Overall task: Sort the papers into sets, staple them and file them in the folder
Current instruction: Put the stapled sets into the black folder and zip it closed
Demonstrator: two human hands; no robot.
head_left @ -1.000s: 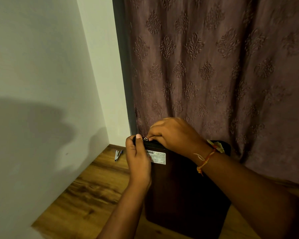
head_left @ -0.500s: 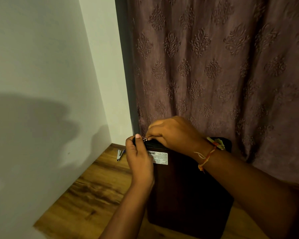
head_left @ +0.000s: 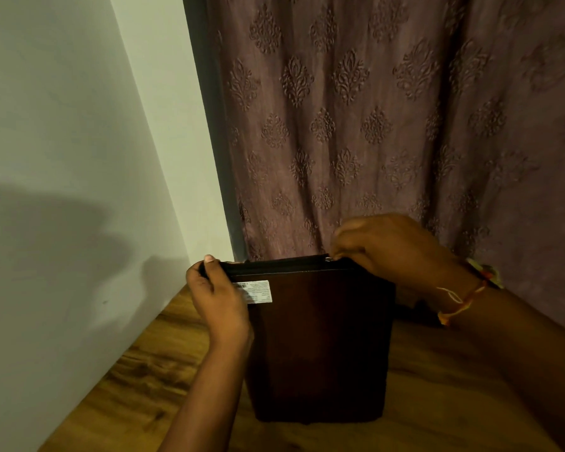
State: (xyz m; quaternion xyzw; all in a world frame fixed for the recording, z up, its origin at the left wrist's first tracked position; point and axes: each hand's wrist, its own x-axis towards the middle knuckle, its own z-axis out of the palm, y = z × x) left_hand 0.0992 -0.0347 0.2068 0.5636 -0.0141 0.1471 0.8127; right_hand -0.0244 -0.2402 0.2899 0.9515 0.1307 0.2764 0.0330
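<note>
Two grips clamp the folder (head_left: 320, 347): left hand (head_left: 221, 298) its corner, right hand (head_left: 388, 246) its zipper pull (head_left: 328, 259).

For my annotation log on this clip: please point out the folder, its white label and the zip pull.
folder (head_left: 320, 347): head view, middle of its dark front face.
white label (head_left: 260, 290): head view, centre of the sticker's visible part.
zip pull (head_left: 328, 259): head view, metal tab at the right hand (head_left: 388, 246) fingertips.

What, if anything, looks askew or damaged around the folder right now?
Nothing stands out. The folder stands upright on the wooden table, the left hand gripping its top corner, the right hand pinching the zip pull. Its label lies flat, and no paper shows along the top edge.
</note>
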